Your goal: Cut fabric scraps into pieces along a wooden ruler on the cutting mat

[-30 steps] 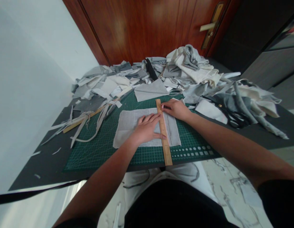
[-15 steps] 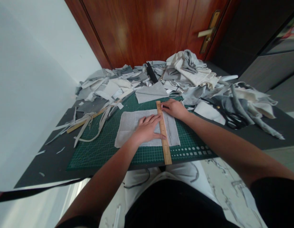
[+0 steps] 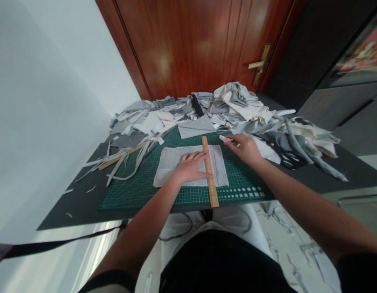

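Note:
A light grey fabric rectangle (image 3: 173, 162) lies flat on the green cutting mat (image 3: 133, 191). A wooden ruler (image 3: 210, 173) lies lengthwise across the fabric's right part. My left hand (image 3: 190, 167) presses flat on the fabric, fingers spread and touching the ruler's left edge. My right hand (image 3: 245, 148) hovers to the right of the ruler's far end, closed on a small pale marker or chalk stick (image 3: 226, 139) that pokes out to the left.
Heaps of grey and cream fabric scraps (image 3: 237, 101) cover the back of the dark table (image 3: 69, 203). Black scissors (image 3: 287, 160) lie at the right among scraps. A second wooden stick (image 3: 121, 154) and loose strips lie at the left. A wooden door (image 3: 200, 44) stands behind.
My right hand has lifted off the ruler's far end and moved right, its pale stick now showing. My left hand stays on the fabric. The camera tilted up.

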Demonstrator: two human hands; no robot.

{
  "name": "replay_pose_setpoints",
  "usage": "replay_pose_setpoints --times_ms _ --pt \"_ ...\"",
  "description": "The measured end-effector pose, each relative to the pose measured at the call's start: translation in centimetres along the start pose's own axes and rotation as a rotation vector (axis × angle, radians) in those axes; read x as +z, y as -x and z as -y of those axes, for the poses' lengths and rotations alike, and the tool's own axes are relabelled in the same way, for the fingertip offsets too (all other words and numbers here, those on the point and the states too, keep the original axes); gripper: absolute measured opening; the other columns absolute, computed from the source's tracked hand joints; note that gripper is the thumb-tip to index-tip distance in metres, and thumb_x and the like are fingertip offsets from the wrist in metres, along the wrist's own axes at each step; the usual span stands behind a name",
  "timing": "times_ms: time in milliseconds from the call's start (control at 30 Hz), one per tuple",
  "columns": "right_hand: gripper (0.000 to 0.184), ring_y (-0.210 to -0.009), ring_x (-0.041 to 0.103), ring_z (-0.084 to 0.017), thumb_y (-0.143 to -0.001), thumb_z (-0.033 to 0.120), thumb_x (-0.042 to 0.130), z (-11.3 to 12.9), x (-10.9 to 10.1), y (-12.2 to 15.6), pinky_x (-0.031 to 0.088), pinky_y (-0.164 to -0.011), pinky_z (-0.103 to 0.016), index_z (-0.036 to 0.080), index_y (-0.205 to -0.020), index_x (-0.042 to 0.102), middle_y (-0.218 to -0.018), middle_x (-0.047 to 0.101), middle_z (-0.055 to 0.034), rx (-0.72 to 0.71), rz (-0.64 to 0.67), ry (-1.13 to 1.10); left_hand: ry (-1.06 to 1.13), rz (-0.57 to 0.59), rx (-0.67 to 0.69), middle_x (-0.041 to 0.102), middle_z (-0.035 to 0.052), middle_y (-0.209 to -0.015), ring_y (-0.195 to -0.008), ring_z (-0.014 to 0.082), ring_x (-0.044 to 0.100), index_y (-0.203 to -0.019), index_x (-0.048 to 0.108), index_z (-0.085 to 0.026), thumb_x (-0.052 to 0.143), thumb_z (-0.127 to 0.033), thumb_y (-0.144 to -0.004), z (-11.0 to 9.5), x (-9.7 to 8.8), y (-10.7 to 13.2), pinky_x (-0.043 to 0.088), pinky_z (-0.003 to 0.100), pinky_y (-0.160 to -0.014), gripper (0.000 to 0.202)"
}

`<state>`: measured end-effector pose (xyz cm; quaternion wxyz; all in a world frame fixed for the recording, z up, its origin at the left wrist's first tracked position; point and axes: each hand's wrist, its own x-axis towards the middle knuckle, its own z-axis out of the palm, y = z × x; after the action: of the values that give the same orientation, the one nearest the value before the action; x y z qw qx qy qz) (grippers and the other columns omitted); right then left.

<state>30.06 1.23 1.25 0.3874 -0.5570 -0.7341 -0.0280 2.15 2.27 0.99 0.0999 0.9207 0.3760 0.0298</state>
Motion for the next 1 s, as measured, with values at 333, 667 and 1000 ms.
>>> replay_pose_setpoints --times_ms 333,667,1000 --pt "0.036 -0.087 0.071 -0.031 -0.087 0.047 0.066 -6.6 -12.8 14.4 0.051 -0.071 -0.039 0.021 -0.109 0.077 -0.099 0.076 -0.0159 0.583 -0.05 0.297 -0.014 -0.05 -0.004 0.037 0.0066 -0.165 -0.15 0.0288 0.036 -0.152 0.045 -0.033 0.059 -0.066 -0.088 -0.4 -0.2 0.2 0.022 0.052 -0.123 0.073" --pt "0.03 -0.091 0.065 -0.03 -0.09 0.045 0.063 -8.3 -13.1 16.3 0.047 -0.08 -0.039 0.019 -0.099 0.075 -0.096 0.073 -0.0171 0.54 -0.054 0.403 -0.056 -0.151 -0.075 0.048 0.0086 -0.154 -0.142 0.0303 0.044 -0.135 0.056 -0.026 0.065 -0.041 -0.086 0.1 -0.5 1.2 0.035 0.05 -0.116 0.052" --pt "0.039 -0.091 0.059 -0.03 -0.086 0.048 0.051 -8.5 -13.3 16.9 0.045 -0.082 -0.039 0.015 -0.094 0.07 -0.091 0.068 -0.0167 0.658 -0.045 0.538 -0.136 -0.135 -0.063 0.043 0.0075 -0.161 -0.146 0.0288 0.042 -0.146 0.054 -0.029 0.052 -0.029 -0.095 0.0 -0.9 2.6 0.034 0.051 -0.116 0.051"
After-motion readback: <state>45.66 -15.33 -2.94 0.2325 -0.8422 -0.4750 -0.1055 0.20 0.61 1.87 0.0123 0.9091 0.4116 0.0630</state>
